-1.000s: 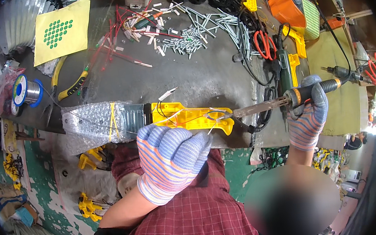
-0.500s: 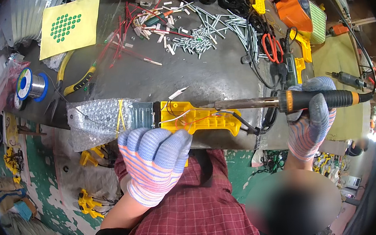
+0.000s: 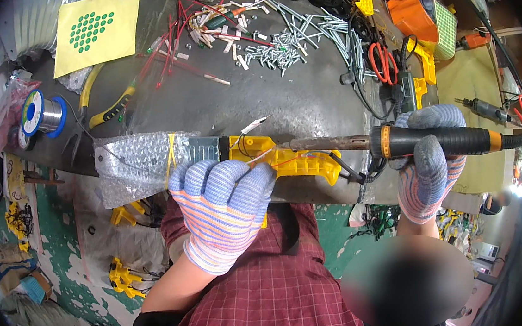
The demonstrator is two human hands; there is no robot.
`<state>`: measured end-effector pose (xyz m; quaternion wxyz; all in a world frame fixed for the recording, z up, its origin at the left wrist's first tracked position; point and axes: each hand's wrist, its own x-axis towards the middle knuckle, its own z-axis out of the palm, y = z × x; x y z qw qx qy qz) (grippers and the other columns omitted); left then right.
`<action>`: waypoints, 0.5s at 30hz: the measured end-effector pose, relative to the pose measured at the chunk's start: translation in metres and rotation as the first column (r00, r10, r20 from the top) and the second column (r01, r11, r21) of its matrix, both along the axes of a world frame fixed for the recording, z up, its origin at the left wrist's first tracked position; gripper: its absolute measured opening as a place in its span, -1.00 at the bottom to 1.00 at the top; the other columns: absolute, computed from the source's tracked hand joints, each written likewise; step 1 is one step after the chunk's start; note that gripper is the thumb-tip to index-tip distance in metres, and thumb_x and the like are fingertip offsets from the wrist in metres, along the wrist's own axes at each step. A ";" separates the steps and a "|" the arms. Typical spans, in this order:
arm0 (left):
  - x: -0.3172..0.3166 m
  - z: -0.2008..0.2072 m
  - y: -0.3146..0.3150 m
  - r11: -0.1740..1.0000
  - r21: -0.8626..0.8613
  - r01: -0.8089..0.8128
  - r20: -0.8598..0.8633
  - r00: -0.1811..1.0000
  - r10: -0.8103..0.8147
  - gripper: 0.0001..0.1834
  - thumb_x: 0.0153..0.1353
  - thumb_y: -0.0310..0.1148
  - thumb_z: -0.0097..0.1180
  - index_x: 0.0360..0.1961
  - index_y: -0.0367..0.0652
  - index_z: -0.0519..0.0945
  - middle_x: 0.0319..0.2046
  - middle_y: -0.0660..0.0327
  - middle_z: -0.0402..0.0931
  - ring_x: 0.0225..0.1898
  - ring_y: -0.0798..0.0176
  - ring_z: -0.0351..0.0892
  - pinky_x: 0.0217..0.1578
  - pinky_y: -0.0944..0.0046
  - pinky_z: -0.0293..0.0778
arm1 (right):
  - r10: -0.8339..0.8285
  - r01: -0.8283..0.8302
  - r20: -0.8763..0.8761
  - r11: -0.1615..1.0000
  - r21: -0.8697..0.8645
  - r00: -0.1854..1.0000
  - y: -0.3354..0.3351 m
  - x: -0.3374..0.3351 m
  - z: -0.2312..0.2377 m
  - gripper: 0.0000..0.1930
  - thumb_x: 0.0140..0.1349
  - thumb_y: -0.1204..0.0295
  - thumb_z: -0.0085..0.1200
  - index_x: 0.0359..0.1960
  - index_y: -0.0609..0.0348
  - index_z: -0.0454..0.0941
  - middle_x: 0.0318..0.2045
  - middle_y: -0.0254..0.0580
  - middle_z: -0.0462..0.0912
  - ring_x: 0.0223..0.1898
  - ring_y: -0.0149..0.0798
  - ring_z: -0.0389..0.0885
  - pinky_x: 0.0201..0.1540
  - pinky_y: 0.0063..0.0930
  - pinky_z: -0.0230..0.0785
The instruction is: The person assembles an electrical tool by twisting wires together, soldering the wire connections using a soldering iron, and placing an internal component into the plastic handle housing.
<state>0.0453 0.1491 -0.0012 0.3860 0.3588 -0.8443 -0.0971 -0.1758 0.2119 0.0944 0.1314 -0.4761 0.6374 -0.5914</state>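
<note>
In my gloved right hand (image 3: pixel 431 156) is a soldering iron (image 3: pixel 462 138), gripped by its black handle and pointing left. Its tip is close to the wires over an open yellow plastic housing (image 3: pixel 306 164), which lies at the table's near edge. My gloved left hand (image 3: pixel 223 192) is closed at the housing's near side, thumb and fingers pinched together. Thin solder wire leads from a blue-rimmed spool (image 3: pixel 43 116) over the bubble wrap to this hand; its end is hidden. Bubble wrap (image 3: pixel 137 166) with a yellow band covers part of the grey metal piece (image 3: pixel 203 150) joined to the housing.
Screws (image 3: pixel 281 49), red wires (image 3: pixel 179 50) and white sleeves lie at the back. Yellow-handled pliers (image 3: pixel 112 108) and a yellow sheet with green dots (image 3: pixel 95 34) are at left. Red-handled scissors (image 3: pixel 383 64), yellow parts and an orange bin (image 3: pixel 411 13) stand at right.
My left hand has moved slightly right and up. The iron's handle has dropped a little, and its tip sits nearer the white wire. The housing appears slightly farther right.
</note>
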 end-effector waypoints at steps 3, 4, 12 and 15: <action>-0.003 0.000 0.000 1.000 0.004 0.000 0.004 1.000 0.000 -0.65 -0.16 -0.29 0.32 -0.24 0.21 0.62 -0.27 0.40 0.41 -0.22 0.21 0.40 -0.16 0.07 0.25 | 0.010 -0.010 -0.008 1.000 0.002 1.000 -0.001 0.001 0.000 -0.66 0.15 0.26 0.20 -0.18 0.22 0.43 -0.39 -0.09 0.54 -0.62 -0.45 0.37 -0.57 -0.61 0.27; -0.003 0.000 0.000 1.000 0.006 -0.002 0.001 1.000 0.002 -0.65 -0.17 -0.29 0.33 -0.24 0.21 0.62 -0.27 0.40 0.41 -0.22 0.21 0.40 -0.16 0.07 0.25 | 0.007 -0.007 -0.001 1.000 -0.002 1.000 -0.001 0.002 0.000 -0.67 0.15 0.27 0.19 -0.18 0.22 0.43 -0.39 -0.09 0.53 -0.62 -0.45 0.37 -0.57 -0.60 0.27; -0.001 0.000 0.003 1.000 0.005 -0.004 -0.011 1.000 0.004 -0.65 -0.16 -0.28 0.36 -0.24 0.20 0.62 -0.27 0.40 0.42 -0.21 0.21 0.41 -0.13 0.06 0.25 | 0.034 -0.035 0.068 0.999 0.016 0.997 0.007 -0.003 0.004 -0.62 0.09 0.31 0.29 -0.13 0.20 0.45 -0.31 -0.15 0.54 -0.42 -0.37 0.48 -0.31 -0.50 0.37; -0.001 0.000 0.002 1.000 0.008 -0.008 -0.001 1.000 0.008 -0.64 -0.16 -0.29 0.37 -0.24 0.20 0.62 -0.27 0.40 0.42 -0.21 0.20 0.41 -0.13 0.05 0.26 | 0.039 -0.048 0.132 0.997 0.065 0.991 0.010 -0.004 0.005 -0.54 0.02 0.34 0.39 -0.08 0.19 0.47 -0.23 -0.20 0.56 -0.23 -0.30 0.58 -0.08 -0.41 0.47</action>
